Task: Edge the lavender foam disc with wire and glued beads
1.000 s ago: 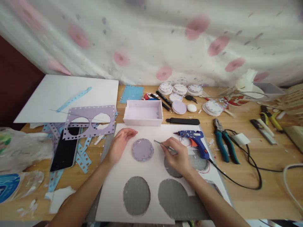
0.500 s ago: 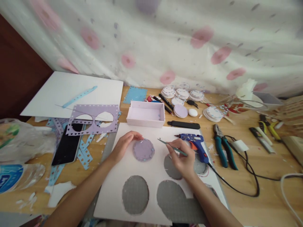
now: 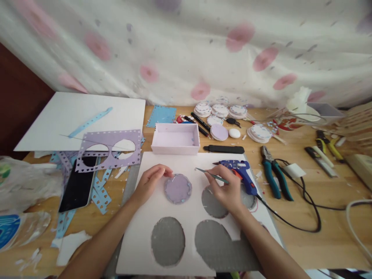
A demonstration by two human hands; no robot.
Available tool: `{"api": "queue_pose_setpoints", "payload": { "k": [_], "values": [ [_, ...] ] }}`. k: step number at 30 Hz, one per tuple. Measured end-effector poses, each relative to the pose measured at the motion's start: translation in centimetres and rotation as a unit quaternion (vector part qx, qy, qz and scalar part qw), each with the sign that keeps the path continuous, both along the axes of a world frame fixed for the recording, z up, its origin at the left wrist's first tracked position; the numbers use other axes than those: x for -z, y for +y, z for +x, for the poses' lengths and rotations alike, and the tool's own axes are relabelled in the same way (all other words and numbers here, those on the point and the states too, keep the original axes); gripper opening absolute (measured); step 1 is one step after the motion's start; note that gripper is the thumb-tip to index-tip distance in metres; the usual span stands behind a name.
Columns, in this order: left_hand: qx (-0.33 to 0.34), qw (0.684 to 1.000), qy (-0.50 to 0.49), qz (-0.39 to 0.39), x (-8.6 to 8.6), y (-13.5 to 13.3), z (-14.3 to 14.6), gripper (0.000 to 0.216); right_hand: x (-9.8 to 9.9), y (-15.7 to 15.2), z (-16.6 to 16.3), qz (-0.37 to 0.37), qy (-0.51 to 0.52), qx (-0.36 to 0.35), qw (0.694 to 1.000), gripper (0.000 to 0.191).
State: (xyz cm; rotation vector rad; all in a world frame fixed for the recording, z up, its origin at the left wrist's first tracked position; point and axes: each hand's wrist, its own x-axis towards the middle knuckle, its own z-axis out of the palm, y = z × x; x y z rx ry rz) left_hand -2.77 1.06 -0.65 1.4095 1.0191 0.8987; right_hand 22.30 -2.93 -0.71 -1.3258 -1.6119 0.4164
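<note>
A round lilac disc [image 3: 178,188] with a pale blue dotted rim lies on a white foam sheet [image 3: 139,236] with several round holes cut in it. My left hand [image 3: 151,181] rests at the disc's upper left edge, fingers curled with the tips touching its rim. My right hand [image 3: 225,188] pinches thin metal tweezers [image 3: 211,175], their tip pointing left, just right of the disc and above the sheet.
A blue glue gun [image 3: 240,173] lies right of my right hand, its black cord trailing across the table. Beyond are teal pliers [image 3: 271,172], a white box [image 3: 175,138], a black knife [image 3: 224,148], stacked decorated discs [image 3: 221,111], a phone [image 3: 78,184] and lilac and blue paper scraps.
My left hand has curled onto the disc's upper rim. My right hand has lifted the tweezers slightly up and to the right. The camera view has shifted a little.
</note>
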Motion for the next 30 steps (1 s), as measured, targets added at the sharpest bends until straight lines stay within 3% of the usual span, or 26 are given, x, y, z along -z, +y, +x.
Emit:
{"api": "queue_pose_setpoints", "payload": {
  "k": [6, 10, 15, 21, 30],
  "values": [
    [-0.019, 1.0, -0.025, 0.0, 0.4, 0.0, -0.1, 0.027, 0.7, 0.2, -0.3, -0.018, -0.052, -0.008, 0.998, 0.013],
    [-0.038, 0.999, -0.034, 0.002, 0.5, 0.0, -0.2, 0.028, 0.8, -0.1, -0.4, 0.001, -0.021, -0.009, 1.0, 0.011],
    [-0.033, 0.999, -0.013, 0.039, -0.5, 0.4, 0.2, 0.024, -1.0, -0.1, -0.7, 0.024, 0.081, -0.008, 0.996, 0.01],
    [0.012, 0.996, 0.03, 0.08, -1.8, 1.4, 1.4, 0.018, -3.3, 0.8, -1.8, 0.031, 0.156, -0.058, 0.986, 0.012],
    [0.04, 0.994, 0.001, 0.099, 0.2, 1.0, 1.9, 0.012, -1.0, 0.4, -3.2, 0.004, 0.174, -0.09, 0.981, 0.013]
  ]
}}
